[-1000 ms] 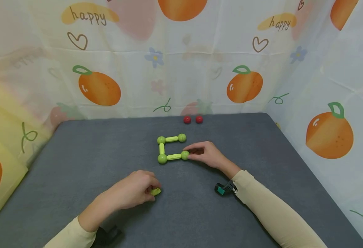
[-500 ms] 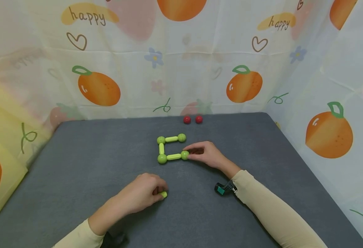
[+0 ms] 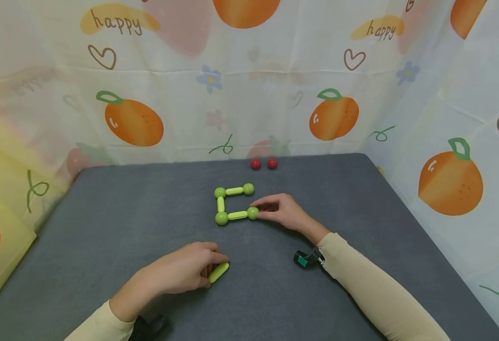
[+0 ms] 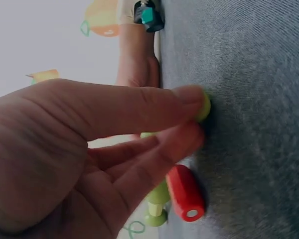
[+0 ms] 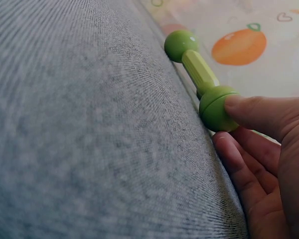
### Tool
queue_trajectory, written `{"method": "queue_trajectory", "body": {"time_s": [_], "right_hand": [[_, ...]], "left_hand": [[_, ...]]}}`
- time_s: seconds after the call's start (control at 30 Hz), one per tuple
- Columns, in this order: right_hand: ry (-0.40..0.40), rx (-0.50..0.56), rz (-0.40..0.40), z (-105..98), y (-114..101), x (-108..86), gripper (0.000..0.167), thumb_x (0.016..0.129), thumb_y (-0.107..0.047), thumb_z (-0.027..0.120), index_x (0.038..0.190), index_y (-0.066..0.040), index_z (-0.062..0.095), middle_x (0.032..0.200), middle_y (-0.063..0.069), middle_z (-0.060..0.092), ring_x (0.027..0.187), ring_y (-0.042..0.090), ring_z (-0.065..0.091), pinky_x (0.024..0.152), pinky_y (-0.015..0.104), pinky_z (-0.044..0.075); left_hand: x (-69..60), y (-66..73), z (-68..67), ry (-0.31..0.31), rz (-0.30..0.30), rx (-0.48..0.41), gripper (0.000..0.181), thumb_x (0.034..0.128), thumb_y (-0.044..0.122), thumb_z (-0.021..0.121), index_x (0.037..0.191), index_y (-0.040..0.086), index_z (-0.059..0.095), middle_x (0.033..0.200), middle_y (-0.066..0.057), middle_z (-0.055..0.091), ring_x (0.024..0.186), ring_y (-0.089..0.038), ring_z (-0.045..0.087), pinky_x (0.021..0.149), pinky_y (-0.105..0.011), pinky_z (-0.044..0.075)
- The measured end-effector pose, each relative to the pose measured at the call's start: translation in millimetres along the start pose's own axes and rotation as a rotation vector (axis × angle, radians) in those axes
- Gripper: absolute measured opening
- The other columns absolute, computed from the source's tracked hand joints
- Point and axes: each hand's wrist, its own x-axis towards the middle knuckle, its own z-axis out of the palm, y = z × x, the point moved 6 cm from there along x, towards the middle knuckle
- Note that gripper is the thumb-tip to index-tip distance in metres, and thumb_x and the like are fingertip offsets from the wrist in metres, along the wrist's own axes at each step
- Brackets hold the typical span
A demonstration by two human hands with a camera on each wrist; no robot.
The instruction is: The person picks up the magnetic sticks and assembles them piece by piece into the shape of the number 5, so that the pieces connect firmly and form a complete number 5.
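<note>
My left hand [image 3: 187, 269] pinches a short yellow-green rod [image 3: 219, 273] between thumb and fingertips, low over the grey table. In the left wrist view only the end of this rod [image 4: 205, 108] shows past the thumb. Farther back lies a squared C shape of green balls and rods [image 3: 220, 204], its gap facing right. My right hand [image 3: 282, 211] holds the ball [image 3: 253, 213] at its near right end. In the right wrist view, thumb and fingers grip that green ball [image 5: 218, 108], which is joined to a rod [image 5: 200, 69] leading to another ball [image 5: 181, 46].
Two red balls [image 3: 264, 164] sit at the table's back edge. A red rod [image 4: 185, 193] lies beyond the left hand in the left wrist view; the head view does not show it. A printed fabric wall [image 3: 181, 113] stands behind the grey tabletop [image 3: 117, 213].
My left hand first moves right, then slightly back left, and the rod in its fingers turns so more of its length shows. The right hand and the C shape keep their place.
</note>
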Motion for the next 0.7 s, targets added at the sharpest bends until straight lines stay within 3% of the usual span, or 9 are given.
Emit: {"method": "queue_trajectory", "body": {"time_s": [0.2, 0.4, 0.57, 0.7], "right_hand": [[0.008, -0.007, -0.016, 0, -3, 0.4, 0.026, 0.101, -0.017, 0.082, 0.126, -0.017, 0.083, 0.116, -0.003, 0.078, 0.098, 0.016, 0.072, 0.087, 0.036, 0.059], [0.022, -0.003, -0.024, 1, -5, 3.1, 0.025, 0.099, -0.012, 0.083, 0.124, -0.012, 0.083, 0.115, 0.003, 0.078, 0.097, 0.020, 0.072, 0.087, 0.041, 0.059], [0.024, 0.003, -0.030, 3, -5, 3.6, 0.027, 0.099, -0.009, 0.082, 0.125, -0.005, 0.081, 0.117, 0.011, 0.078, 0.097, 0.029, 0.073, 0.086, 0.046, 0.060], [0.030, -0.002, -0.029, 3, -4, 2.2, 0.025, 0.099, -0.010, 0.082, 0.125, -0.007, 0.081, 0.115, 0.009, 0.078, 0.096, 0.027, 0.074, 0.085, 0.042, 0.060]], "left_hand": [[6.9, -3.3, 2.5, 0.059, 0.028, -0.051, 0.047, 0.0877, 0.009, 0.093, 0.131, 0.007, 0.077, 0.098, 0.010, 0.063, 0.078, 0.001, 0.059, 0.070, -0.024, 0.054], [17.3, -6.2, 2.3, 0.176, 0.037, -0.072, 0.043, 0.0879, 0.015, 0.094, 0.127, 0.008, 0.077, 0.096, 0.009, 0.063, 0.078, 0.000, 0.061, 0.071, -0.024, 0.056], [30.2, -6.2, -2.9, 0.266, 0.019, -0.087, 0.041, 0.0872, 0.017, 0.095, 0.123, 0.007, 0.078, 0.094, 0.006, 0.066, 0.076, 0.000, 0.062, 0.071, -0.026, 0.057], [43.8, -8.0, -8.0, 0.331, -0.011, -0.094, 0.037, 0.0865, 0.017, 0.096, 0.119, 0.008, 0.079, 0.090, 0.006, 0.071, 0.074, 0.001, 0.064, 0.071, -0.027, 0.058]]}}
